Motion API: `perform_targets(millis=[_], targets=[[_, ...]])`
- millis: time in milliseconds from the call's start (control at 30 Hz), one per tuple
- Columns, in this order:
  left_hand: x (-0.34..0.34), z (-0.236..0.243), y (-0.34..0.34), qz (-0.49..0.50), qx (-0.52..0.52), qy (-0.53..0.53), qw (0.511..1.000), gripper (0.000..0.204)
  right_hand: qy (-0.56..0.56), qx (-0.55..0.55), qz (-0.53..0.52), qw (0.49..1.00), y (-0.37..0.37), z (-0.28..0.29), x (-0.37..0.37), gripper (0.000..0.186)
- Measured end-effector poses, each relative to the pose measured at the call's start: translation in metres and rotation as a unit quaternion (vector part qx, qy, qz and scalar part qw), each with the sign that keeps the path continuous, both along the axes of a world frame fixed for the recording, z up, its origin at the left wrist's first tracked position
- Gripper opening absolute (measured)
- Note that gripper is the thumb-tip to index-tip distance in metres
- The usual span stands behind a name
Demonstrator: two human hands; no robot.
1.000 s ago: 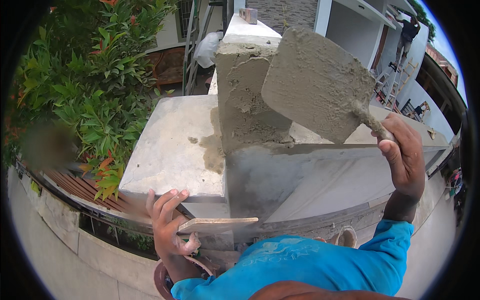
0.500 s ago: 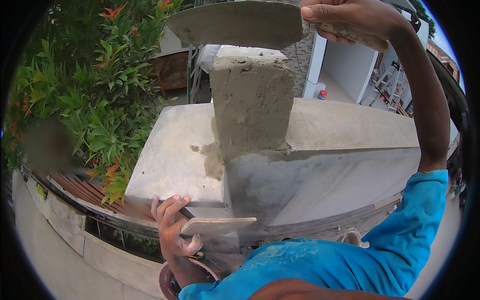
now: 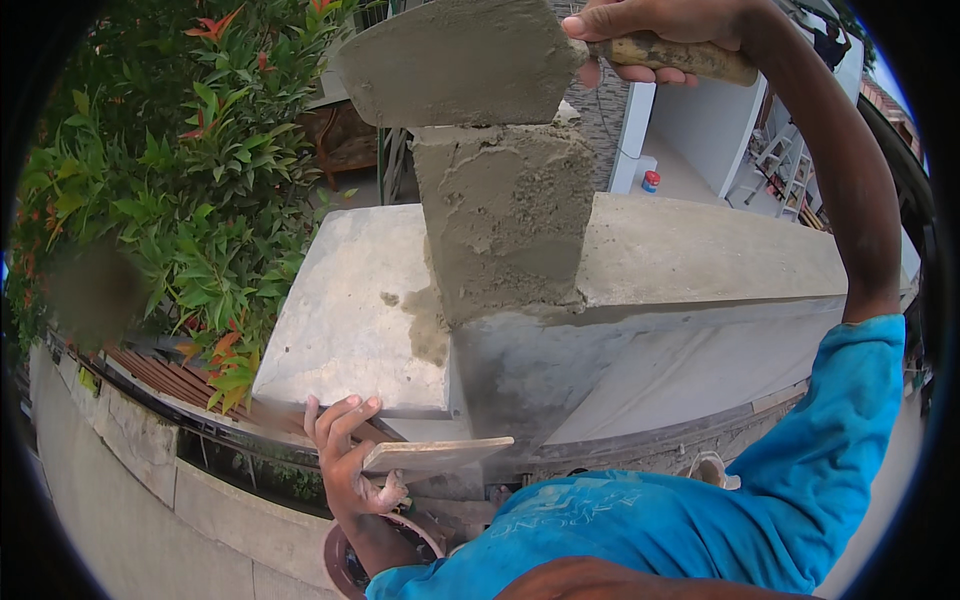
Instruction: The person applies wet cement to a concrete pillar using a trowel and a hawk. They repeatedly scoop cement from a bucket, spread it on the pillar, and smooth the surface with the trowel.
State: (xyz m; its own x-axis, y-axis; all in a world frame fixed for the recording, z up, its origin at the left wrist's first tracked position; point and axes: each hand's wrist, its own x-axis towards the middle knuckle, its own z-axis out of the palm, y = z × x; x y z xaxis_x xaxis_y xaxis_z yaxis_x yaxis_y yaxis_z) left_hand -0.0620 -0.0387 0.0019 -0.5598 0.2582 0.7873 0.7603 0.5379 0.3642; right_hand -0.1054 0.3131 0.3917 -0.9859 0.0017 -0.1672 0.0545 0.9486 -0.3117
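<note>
My right hand (image 3: 660, 40) is wrapped around the wooden handle of a trowel (image 3: 460, 65). The trowel's broad blade, grey with mortar, lies across the top of a square pillar (image 3: 515, 215) coated in rough wet mortar. Lower left, my left hand (image 3: 350, 450) holds a thin flat board (image 3: 440, 454) by its end, seen nearly edge-on. Its fingertips reach up to the front edge of a pale concrete slab (image 3: 350, 300) around the pillar's foot. A damp mortar patch stains that slab beside the pillar.
A concrete wall top (image 3: 710, 250) runs off to the right. Leafy shrubs (image 3: 180, 200) crowd the left side. Below my left arm stands a bucket (image 3: 345, 560). Further back are a stepladder (image 3: 795, 170), a small red can (image 3: 651, 181) and a person (image 3: 828, 45).
The trowel blade has come down and tilted so its broad face shows, overlapping the pillar's top edge. My right hand shifted slightly left. The left hand and board stay almost still.
</note>
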Motion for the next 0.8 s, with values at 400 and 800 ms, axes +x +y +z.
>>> perform_targets(millis=[400,800], targets=[[-0.002,-0.005,-0.001,-0.011,0.007,0.004,1.0,0.043,-0.056,-0.137,0.039,0.988,0.024,0.003,-0.002,0.037],[0.0,-0.001,0.0,0.002,-0.004,-0.005,1.0,0.042,-0.069,-0.133,0.05,0.987,0.038,0.008,-0.004,0.038]])
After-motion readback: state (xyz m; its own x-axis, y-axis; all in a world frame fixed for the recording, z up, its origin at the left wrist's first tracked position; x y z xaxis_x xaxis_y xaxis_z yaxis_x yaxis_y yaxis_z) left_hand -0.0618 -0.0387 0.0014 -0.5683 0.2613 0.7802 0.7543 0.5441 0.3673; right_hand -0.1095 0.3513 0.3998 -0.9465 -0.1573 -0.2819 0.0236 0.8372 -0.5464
